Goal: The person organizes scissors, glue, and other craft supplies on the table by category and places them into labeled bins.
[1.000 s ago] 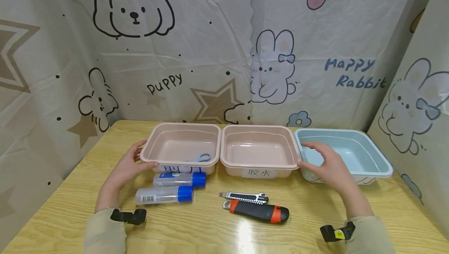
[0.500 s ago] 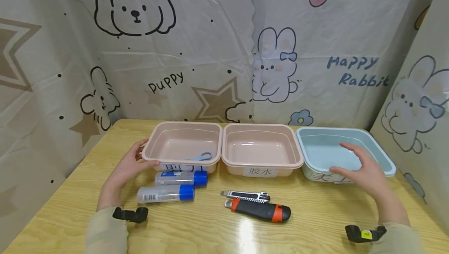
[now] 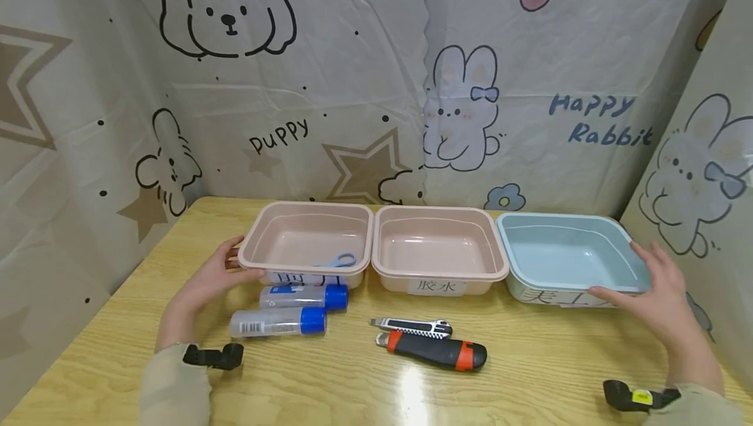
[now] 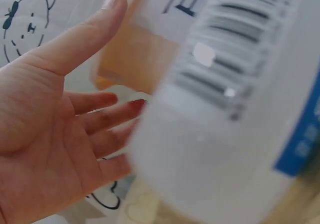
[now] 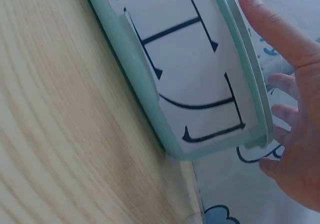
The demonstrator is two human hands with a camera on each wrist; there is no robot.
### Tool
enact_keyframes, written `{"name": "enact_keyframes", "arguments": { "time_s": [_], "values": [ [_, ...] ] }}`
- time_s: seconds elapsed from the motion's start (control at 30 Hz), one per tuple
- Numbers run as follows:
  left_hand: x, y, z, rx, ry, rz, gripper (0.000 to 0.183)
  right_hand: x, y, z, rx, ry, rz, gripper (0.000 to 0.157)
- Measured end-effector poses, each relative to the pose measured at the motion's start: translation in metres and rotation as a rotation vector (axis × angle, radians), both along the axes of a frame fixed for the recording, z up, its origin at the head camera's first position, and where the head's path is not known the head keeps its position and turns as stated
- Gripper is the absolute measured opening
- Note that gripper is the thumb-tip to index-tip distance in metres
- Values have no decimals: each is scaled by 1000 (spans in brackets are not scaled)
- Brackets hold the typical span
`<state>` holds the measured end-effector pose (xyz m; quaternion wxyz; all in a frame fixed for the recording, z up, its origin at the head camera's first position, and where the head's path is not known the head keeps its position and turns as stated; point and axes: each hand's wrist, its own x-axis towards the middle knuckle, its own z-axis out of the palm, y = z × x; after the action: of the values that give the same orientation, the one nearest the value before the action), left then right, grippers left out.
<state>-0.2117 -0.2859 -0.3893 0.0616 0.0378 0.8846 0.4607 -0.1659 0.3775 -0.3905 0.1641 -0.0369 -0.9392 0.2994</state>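
My left hand (image 3: 202,282) is at the left end of the left pink basin (image 3: 306,270), thumb by the front rim and fingers along the side. The left wrist view shows its fingers (image 4: 107,119) spread and loose. Inside that basin lies a pair of scissors with a blue handle (image 3: 344,260). My right hand (image 3: 661,289) is at the front right corner of the light blue basin (image 3: 576,289). Its thumb reaches the front rim, and the fingers extend past the right side. In the right wrist view the hand's fingers (image 5: 285,114) are also spread beside the rim.
A middle pink basin (image 3: 438,276) with a paper label stands between the other two. In front lie two clear glue bottles with blue caps, the nearer bottle (image 3: 276,323) and farther bottle (image 3: 294,297). Two utility knives, one slim silver (image 3: 412,328) and one black-and-red (image 3: 432,349), lie on the table (image 3: 329,387).
My right hand has moved right, from the blue basin's left end across its front to its right corner. My left hand stays by the left pink basin.
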Motion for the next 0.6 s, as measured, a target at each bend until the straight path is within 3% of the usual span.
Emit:
{"name": "enact_keyframes", "arguments": {
  "time_s": [0.13, 0.33, 0.47, 0.6],
  "values": [
    [5, -4, 10, -94, 5, 15, 97, 2, 8, -3, -44, -53, -14, 105],
    [13, 3, 35, -209, 138, 81, 91, 6, 14, -5, -113, -149, -28, 109],
    [19, 12, 48, -259, 209, 52, 86, 4, 19, -9, -170, -197, -29, 109],
    [25, 23, 52, -312, 289, 13, 77, -2, 34, -22, -182, -194, -26, 109]
  ]
}}
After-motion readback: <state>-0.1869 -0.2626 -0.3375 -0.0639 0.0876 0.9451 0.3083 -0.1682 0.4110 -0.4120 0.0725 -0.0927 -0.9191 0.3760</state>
